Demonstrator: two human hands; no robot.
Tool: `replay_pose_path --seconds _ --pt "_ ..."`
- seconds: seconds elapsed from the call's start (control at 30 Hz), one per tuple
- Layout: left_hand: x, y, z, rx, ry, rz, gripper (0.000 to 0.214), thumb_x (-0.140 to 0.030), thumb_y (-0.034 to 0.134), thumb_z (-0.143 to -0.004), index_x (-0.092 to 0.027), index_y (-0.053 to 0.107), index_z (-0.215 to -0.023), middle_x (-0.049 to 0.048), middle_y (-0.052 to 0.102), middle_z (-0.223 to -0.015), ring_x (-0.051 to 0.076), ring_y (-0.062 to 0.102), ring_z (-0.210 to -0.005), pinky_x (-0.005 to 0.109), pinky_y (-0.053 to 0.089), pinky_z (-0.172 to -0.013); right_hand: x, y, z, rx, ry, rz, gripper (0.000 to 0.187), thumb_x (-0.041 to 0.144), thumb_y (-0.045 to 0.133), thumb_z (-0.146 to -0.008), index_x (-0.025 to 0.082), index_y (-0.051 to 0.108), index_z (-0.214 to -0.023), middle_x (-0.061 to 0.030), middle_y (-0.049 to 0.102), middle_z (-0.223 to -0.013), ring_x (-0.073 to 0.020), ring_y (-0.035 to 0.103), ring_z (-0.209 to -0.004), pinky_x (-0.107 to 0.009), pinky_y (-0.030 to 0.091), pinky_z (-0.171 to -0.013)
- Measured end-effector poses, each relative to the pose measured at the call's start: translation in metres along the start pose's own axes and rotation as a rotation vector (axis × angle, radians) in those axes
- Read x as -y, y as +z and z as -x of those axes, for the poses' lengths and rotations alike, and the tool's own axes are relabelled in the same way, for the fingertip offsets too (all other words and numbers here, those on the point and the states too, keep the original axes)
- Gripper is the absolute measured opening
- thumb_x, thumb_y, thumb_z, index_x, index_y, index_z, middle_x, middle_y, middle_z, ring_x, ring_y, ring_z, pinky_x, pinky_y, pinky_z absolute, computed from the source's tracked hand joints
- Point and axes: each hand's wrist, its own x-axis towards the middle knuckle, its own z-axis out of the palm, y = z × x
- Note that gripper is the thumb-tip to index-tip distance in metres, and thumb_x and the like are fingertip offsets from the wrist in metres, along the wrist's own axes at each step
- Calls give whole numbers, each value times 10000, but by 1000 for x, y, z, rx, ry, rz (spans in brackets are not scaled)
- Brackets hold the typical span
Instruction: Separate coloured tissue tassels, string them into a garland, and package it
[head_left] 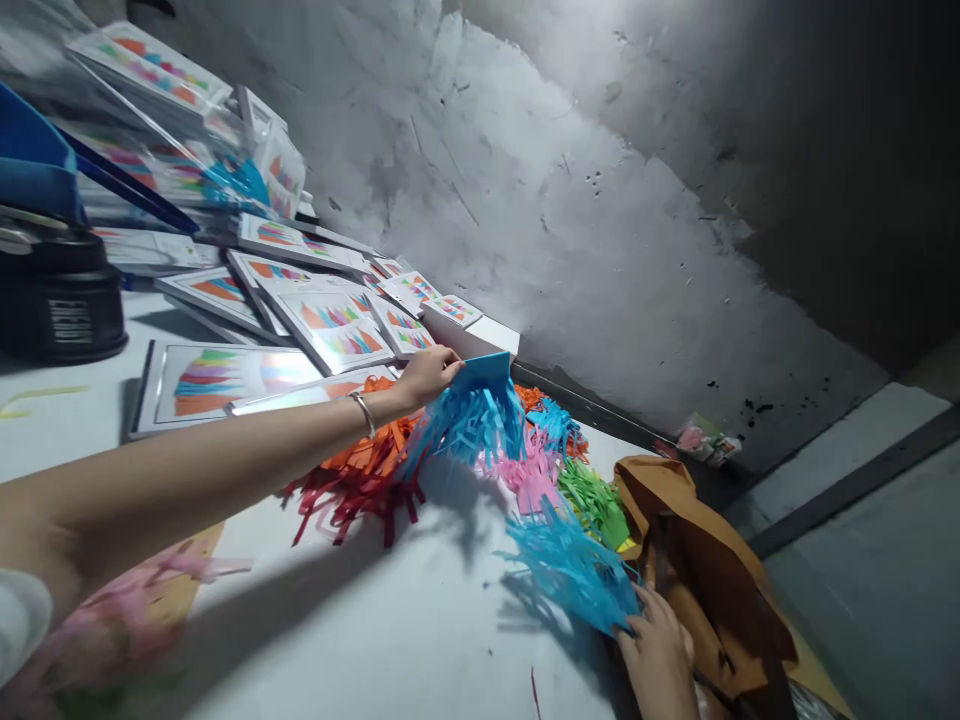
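Observation:
My left hand [429, 378], a bracelet on its wrist, reaches across the white table. Its fingers pinch the top corner of a blue paper fringe [480, 410], whose strips hang down. Lower right, my right hand [658, 650] grips the end of a second blue fringe [570, 565], its strips spread toward the upper left. Beneath and behind the held pieces lie an orange fringe [379, 440], a dark red fringe [360, 500], a pink fringe [532, 470] and a green fringe [592, 500].
Packaged flat boxes with tassel pictures [330, 325] pile up at the back left. A black container [60, 290] stands at the far left. To the right sits an open brown bag [697, 570]. Pink strips [127, 620] lie lower left. A grey wall [517, 180] rises behind the table [360, 640].

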Motion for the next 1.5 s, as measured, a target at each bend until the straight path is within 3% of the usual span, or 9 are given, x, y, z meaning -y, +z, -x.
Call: replay_pose_path --seconds 0.27,0.47,0.6,0.77,0.97,1.1,1.23,1.37,1.5 --pt "-61 32 85 258 384 74 309 -445 701 -870 -148 680 -951 105 673 -983 251 662 -844 365 515 -751 44 -54 30 -384 -348 -158 217 70 539 -797 240 665 -748 -73 633 -1366 -323 467 -1369 -593 291 -1112" --pt "-150 19 189 418 834 237 712 -541 768 -756 -220 505 -1335 142 631 -1264 312 566 -1122 460 370 -1028 116 -89 32 -488 -437 -373 233 27 457 -874 204 607 -905 1 671 -738 -189 669 -845 -450 306 -1131" --pt "-174 4 226 360 868 140 166 -155 569 -883 -240 598 -1023 51 689 -907 251 580 -954 485 257 -1096 144 -96 47 -404 -398 -373 181 71 482 -878 202 600 -915 23 595 -666 -170 577 -652 -412 359 -1006" --pt "-168 -34 270 380 893 95 148 -141 499 -916 -241 602 -949 60 668 -866 250 566 -912 495 236 -1104 154 -96 72 -350 -365 -382 283 -8 471 -766 219 619 -847 20 588 -623 -189 569 -639 -406 367 -907" --pt "-175 -71 289 526 464 484 359 -442 686 -872 -237 624 -1160 109 652 -1131 280 551 -1027 435 368 -979 148 -107 110 -588 -405 -392 360 11 388 -935 145 662 -1127 -80 716 -857 -232 661 -851 -459 376 -932" --pt "-182 -57 267 694 14 732 424 -591 664 -834 -168 689 -863 98 649 -970 293 552 -971 371 425 -879 143 -119 132 -609 -418 -401 377 60 368 -1005 155 645 -1243 -81 733 -884 -229 690 -886 -470 366 -950" --pt "-191 -44 263 939 -60 918 625 -768 633 -751 -170 574 -583 -6 507 -579 172 472 -594 268 391 -569 132 -123 146 -630 -396 -408 428 100 387 -1020 208 564 -1394 -73 732 -903 -236 707 -870 -475 380 -942" --pt "-203 -37 282 972 -204 1167 794 -919 383 -756 -171 643 -806 44 640 -779 212 577 -727 295 474 -655 126 -117 153 -646 -304 -482 471 94 342 -1016 212 527 -1433 -95 693 -910 -252 687 -887 -515 383 -958" --pt "-215 -23 318 1223 -625 1567 894 -972 396 -678 -170 687 -947 84 709 -890 266 652 -849 361 533 -739 125 -107 147 -641 -238 -476 488 29 393 -965 195 552 -1395 -79 645 -882 -227 647 -863 -498 400 -935"
